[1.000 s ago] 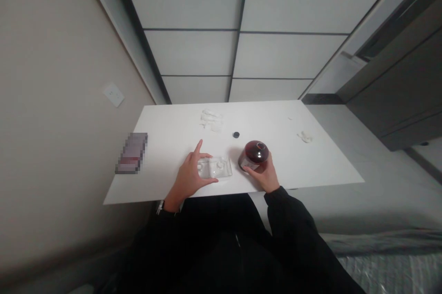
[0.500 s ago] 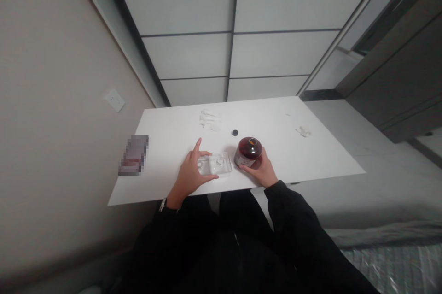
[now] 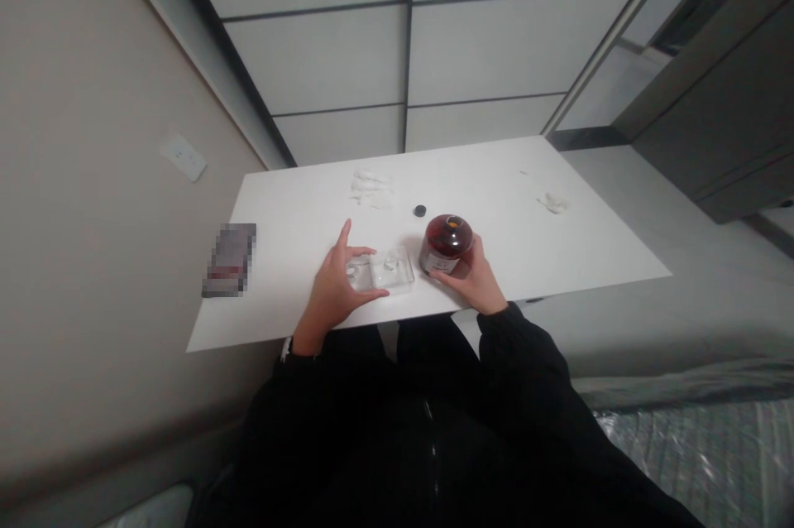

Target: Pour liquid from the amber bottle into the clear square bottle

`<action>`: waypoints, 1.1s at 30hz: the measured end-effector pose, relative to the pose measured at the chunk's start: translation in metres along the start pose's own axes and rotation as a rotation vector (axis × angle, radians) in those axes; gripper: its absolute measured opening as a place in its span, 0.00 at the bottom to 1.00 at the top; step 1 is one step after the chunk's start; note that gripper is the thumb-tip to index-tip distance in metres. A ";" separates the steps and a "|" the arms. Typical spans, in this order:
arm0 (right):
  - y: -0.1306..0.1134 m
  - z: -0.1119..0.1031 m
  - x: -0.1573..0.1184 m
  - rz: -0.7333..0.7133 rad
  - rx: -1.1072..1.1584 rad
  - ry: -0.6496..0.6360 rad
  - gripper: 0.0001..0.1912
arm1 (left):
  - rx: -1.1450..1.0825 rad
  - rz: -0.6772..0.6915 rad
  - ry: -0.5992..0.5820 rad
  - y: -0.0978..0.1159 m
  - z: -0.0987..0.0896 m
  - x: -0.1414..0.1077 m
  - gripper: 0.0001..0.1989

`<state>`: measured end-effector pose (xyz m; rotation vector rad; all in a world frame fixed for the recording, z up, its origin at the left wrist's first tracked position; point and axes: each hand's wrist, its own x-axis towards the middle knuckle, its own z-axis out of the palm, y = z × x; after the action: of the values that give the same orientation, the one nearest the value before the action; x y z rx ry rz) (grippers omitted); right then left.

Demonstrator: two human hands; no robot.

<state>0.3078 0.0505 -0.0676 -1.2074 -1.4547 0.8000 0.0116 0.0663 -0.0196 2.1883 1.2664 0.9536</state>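
My right hand (image 3: 477, 278) is wrapped round the side of a dark red-brown glass bottle (image 3: 447, 234), which stands upright with its neck uncapped and a pale label low on its front. To the left, a clear, box-shaped container (image 3: 397, 276) with small round necks or openings sits close beside the bottle. My left hand (image 3: 335, 281) spans that container, thumb along its near side and a finger along its far side, with the index finger raised. Beyond the bottle a small black cap (image 3: 420, 211) lies on the white table (image 3: 291, 213).
White crumpled tissue (image 3: 372, 189) lies toward the back of the table, and another scrap of tissue (image 3: 552, 202) at the right. At the left edge is a pixelated dark object (image 3: 231, 260). A wall (image 3: 93, 180) borders the left side; pale panelled doors (image 3: 341, 64) stand behind.
The camera view has tilted, so the table sits higher in the picture. Both hands keep the same hold on the bottle and the clear container.
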 end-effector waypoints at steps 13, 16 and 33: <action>-0.008 0.000 -0.001 0.012 -0.052 0.034 0.50 | -0.013 -0.012 -0.025 0.007 -0.003 -0.001 0.71; -0.008 0.000 -0.001 0.007 -0.066 0.025 0.49 | -0.017 -0.009 -0.035 0.007 -0.005 -0.001 0.70; -0.006 -0.002 -0.004 -0.004 -0.199 0.038 0.50 | -0.006 -0.017 -0.070 0.014 -0.007 0.000 0.71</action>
<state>0.3078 0.0452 -0.0627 -1.3610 -1.5325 0.6371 0.0140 0.0601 -0.0056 2.1838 1.2457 0.8649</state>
